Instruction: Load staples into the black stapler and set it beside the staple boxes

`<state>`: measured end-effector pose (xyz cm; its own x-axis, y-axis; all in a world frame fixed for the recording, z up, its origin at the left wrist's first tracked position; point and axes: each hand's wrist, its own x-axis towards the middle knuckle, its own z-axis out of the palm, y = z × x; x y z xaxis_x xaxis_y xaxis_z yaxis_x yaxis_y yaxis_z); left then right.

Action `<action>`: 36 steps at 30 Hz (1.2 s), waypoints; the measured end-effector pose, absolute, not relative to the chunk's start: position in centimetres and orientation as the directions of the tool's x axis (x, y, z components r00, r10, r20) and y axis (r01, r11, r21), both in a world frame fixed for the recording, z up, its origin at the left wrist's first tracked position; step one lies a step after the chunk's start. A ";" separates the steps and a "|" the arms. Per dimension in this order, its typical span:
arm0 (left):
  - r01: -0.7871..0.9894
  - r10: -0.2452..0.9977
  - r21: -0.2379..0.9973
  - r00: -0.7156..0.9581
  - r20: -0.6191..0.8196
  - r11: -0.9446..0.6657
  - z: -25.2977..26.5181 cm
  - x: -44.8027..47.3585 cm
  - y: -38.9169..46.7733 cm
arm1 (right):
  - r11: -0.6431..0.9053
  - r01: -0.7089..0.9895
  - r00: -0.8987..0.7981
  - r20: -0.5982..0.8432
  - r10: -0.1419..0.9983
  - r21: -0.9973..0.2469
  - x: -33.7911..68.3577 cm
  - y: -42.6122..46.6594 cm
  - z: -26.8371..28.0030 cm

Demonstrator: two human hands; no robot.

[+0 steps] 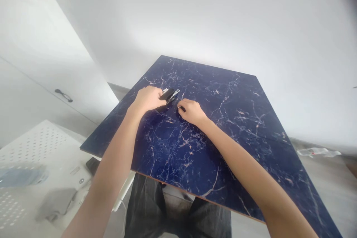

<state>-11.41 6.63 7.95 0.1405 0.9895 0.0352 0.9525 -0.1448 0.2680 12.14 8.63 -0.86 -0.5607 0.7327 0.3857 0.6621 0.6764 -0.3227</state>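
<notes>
My left hand (150, 98) is closed around the rear of a black stapler (168, 95) over the dark blue marble-patterned table (189, 148). The stapler points away to the right, and a bright metal strip shows at its front end. Just to the right and a little nearer me, my right hand (191, 111) rests low over the tabletop with its fingers curled in. A small dark object (183, 109) shows between those fingers, too small to name. The two hands are close but apart.
A white wall stands behind the table. To the left are a white cabinet with a black handle (63, 95) and a white perforated surface (41, 141) with a clear plastic item and a grey pouch. A crumpled clear plastic piece (319, 152) lies beyond the right edge.
</notes>
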 end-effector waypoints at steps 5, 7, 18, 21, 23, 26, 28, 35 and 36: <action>0.945 0.988 0.287 0.149 0.038 -0.153 8.0 -11.5 6.6 | 0.645 0.648 -0.522 0.379 0.764 -0.406 11.6 9.9 -0.3; 0.943 0.987 0.292 0.154 0.035 -0.157 7.9 -11.5 6.6 | 0.599 0.657 -0.458 0.388 0.800 -0.459 11.2 10.1 -0.5; 0.898 0.983 0.406 0.183 0.011 -0.172 7.1 -12.3 7.0 | 0.321 0.651 -0.199 0.253 0.947 -0.688 9.1 13.4 -0.7; 0.895 0.983 0.414 0.184 -0.002 -0.166 7.3 -12.3 6.9 | 0.336 0.615 -0.274 0.207 0.939 -0.713 7.9 13.5 -0.7; 0.888 0.981 0.430 0.192 -0.019 -0.165 7.4 -12.8 7.0 | 0.345 0.602 -0.293 0.202 0.934 -0.721 7.6 13.1 -0.7; 0.895 0.987 0.425 0.160 -0.032 -0.132 7.4 -14.1 7.4 | 0.309 0.619 -0.233 0.207 0.950 -0.722 8.4 12.3 -0.5; 0.927 0.988 0.364 0.130 -0.082 -0.092 7.2 -14.8 7.7 | 0.296 0.632 -0.209 0.210 0.955 -0.716 9.6 11.7 -0.3; 0.924 0.994 0.370 0.112 -0.017 -0.097 6.4 -15.2 8.0 | 0.386 0.610 -0.361 0.191 0.913 -0.692 11.7 8.5 0.0; 0.921 0.995 0.378 0.104 0.010 -0.100 6.6 -15.2 7.9 | 0.403 0.595 -0.388 0.190 0.902 -0.696 11.5 8.3 0.0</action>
